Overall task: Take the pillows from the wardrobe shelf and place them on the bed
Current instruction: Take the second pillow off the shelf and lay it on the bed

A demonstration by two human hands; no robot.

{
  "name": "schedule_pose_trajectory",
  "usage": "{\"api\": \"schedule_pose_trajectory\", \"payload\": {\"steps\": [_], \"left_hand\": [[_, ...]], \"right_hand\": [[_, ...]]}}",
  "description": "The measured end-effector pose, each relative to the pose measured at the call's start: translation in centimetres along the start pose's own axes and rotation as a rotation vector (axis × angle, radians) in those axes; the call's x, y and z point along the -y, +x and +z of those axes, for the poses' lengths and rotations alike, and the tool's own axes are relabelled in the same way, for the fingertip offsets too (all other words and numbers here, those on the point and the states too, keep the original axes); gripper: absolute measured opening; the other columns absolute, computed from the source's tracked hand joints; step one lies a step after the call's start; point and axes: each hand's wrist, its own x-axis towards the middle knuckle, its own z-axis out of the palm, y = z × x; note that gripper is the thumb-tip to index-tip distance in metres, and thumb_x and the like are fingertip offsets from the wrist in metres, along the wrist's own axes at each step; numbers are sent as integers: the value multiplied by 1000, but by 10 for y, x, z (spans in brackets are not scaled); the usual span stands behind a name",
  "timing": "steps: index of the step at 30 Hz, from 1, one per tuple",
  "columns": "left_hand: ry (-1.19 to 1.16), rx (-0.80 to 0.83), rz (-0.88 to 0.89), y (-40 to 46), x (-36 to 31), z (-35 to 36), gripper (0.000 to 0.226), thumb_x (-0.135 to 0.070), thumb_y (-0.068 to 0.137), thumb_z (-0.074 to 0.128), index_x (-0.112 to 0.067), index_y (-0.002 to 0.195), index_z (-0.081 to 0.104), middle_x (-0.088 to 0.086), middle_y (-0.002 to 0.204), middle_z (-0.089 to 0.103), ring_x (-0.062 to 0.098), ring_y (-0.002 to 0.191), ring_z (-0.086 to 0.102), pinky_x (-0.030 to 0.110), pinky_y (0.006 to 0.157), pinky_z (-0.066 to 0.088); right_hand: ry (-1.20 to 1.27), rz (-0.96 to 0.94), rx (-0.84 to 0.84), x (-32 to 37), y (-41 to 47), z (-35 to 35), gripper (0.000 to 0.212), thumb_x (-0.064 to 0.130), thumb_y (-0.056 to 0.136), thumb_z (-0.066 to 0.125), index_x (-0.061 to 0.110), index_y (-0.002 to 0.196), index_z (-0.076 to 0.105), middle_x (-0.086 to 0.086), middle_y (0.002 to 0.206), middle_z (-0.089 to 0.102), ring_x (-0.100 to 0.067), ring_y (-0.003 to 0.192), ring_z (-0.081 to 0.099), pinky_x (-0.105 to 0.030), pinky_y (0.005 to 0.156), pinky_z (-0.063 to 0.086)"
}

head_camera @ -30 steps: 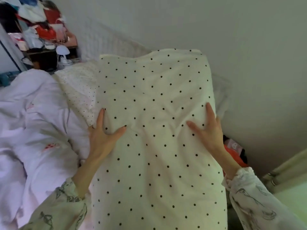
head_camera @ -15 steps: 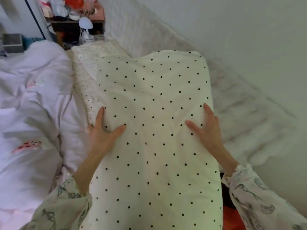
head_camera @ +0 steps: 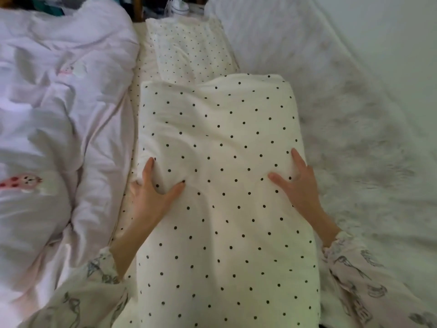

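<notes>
The view has swung down off the wall and cluttered shelf, so the rumpled white duvet (head_camera: 59, 114) now fills the left. The left hand (head_camera: 151, 197) and right hand (head_camera: 298, 185), fingers spread wide and pressed in, clamp the polka-dot pillow (head_camera: 220, 185) from both sides. It hangs low over the bed, just short of the dotted pillow (head_camera: 191, 48) already lying there, so set-down looks close.

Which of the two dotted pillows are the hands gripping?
The near cream pillow with large black dots, held between left hand and right hand; the finer-dotted pillow beyond lies untouched.

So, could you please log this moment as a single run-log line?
step: placing pillow | left hand: gripping polka-dot pillow | right hand: gripping same pillow | second dotted pillow: on bed beyond | duvet: left
</notes>
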Motion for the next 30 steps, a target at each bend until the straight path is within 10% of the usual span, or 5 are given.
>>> {"api": "schedule_pose_trajectory", "payload": {"steps": [10,21,30], "left_hand": [[27,-90,-174,84,14,107,96,-60,59,74,-57,134,13,3,119,30,28,112,42,50,97,42],[65,-183,-216,170,40,155,91,-61,63,70,-49,137,18,2,120,32,21,98,42,36,86,41],[180,61,-158,162,86,163,93,-60,76,58,-43,143,-5,8,157,-1,27,144,1,49,116,12]], "right_hand": [[136,-21,194,-80,146,66,89,43,68,76,40,141,25,-1,145,31,-15,133,33,-35,109,28],[39,-44,124,-116,224,127,81,52,69,70,37,139,32,-5,137,40,-19,125,40,-24,96,26],[-278,-133,129,-129,204,156,64,44,90,44,26,146,19,-15,155,12,-33,139,18,-50,110,20]]}}
